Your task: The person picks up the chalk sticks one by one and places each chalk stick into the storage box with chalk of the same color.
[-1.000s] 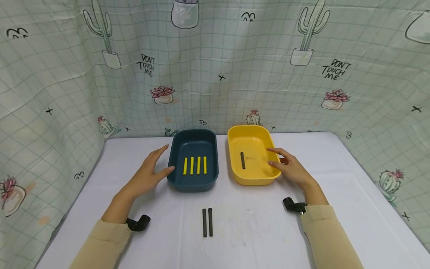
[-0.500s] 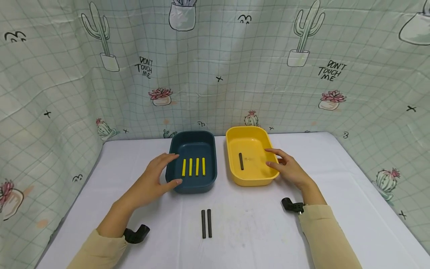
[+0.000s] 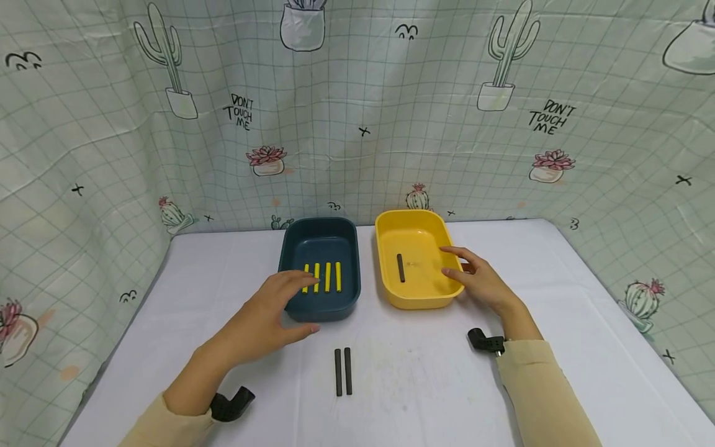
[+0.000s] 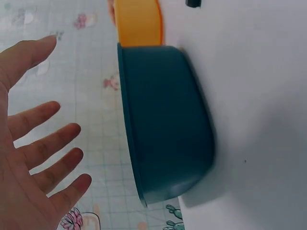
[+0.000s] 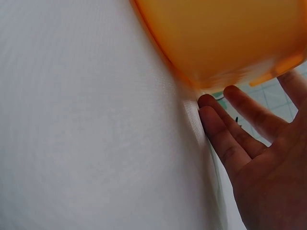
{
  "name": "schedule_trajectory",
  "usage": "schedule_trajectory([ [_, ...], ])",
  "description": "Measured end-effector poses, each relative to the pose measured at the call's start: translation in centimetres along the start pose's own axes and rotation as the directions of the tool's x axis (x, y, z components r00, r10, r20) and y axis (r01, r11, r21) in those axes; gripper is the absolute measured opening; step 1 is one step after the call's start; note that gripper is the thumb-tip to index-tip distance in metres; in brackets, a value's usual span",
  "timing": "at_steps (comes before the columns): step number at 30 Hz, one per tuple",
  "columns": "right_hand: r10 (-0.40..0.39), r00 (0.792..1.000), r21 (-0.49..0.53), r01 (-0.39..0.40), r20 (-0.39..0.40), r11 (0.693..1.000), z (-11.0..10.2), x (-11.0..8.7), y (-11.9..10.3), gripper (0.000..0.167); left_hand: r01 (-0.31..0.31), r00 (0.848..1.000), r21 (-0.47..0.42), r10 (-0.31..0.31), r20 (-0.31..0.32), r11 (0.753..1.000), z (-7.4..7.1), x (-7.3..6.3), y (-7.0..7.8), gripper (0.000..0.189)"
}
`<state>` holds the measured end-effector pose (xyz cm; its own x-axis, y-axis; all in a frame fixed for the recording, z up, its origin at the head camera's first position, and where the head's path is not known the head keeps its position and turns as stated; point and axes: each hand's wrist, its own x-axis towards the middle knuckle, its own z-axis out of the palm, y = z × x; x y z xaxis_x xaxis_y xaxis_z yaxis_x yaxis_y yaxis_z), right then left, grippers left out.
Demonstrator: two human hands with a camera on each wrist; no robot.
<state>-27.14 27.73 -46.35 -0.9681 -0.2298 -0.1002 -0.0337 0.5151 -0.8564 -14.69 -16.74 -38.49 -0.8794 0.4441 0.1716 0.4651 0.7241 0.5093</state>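
My left hand [image 3: 267, 320] hovers over the near left corner of a dark blue tray [image 3: 321, 233], fingers and thumb spread and nothing between them. Several short yellow sticks [image 3: 328, 277] lie side by side inside this tray; the fingertips overlap the leftmost ones. At the right rim of a yellow tray [image 3: 414, 232], my right hand [image 3: 485, 280] rests with thumb and forefinger reaching over the edge. Its other fingers [image 5: 225, 139] extend along the outer wall. One dark stick [image 3: 401, 268] lies in the yellow tray. Two longer dark sticks [image 3: 349, 371] lie parallel on the table.
A white cloth covers the table [image 3: 424, 379]. Behind it and at both sides hangs a checked curtain [image 3: 346, 99] with cactus prints. Each wrist wears a small black camera [image 3: 487, 341]. The two trays stand side by side with a narrow gap between.
My left hand has moved right and toward me, from the blue tray's left edge to over its near left corner. The right hand, trays and sticks stay put; the head view shifted slightly.
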Motion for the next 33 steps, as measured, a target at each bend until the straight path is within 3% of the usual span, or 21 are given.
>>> schedule_trajectory([
  [5,0.006,1.000,-0.003,-0.006,-0.001,1.000,0.1,-0.1,0.2,0.063,-0.051,0.999,0.060,0.050,0.022,0.997,0.6,-0.2,1.1,0.071],
  [15,0.008,1.000,-0.001,-0.008,-0.006,1.000,0.0,-0.1,0.1,0.062,-0.075,0.994,0.110,0.066,0.085,0.991,1.5,-0.4,2.6,0.063],
  [20,0.008,1.000,-0.003,-0.008,-0.001,1.000,-0.1,0.0,0.0,0.063,-0.057,0.986,0.060,0.047,0.157,0.997,2.0,-0.5,3.2,0.060],
  [26,0.015,1.000,0.003,-0.015,0.002,1.000,-0.1,0.0,-0.1,0.063,-0.007,0.960,0.029,-0.002,0.279,1.000,2.8,-0.5,3.8,0.058],
  [29,0.014,1.000,0.009,-0.014,0.002,1.000,-0.2,0.0,-0.1,0.062,0.004,0.949,0.064,-0.024,0.314,0.998,3.3,-0.5,3.8,0.059],
  [33,0.011,1.000,0.011,-0.011,0.004,1.000,-0.2,0.0,-0.1,0.062,-0.001,0.950,0.148,-0.046,0.309,0.989,4.2,-0.6,3.6,0.067],
])
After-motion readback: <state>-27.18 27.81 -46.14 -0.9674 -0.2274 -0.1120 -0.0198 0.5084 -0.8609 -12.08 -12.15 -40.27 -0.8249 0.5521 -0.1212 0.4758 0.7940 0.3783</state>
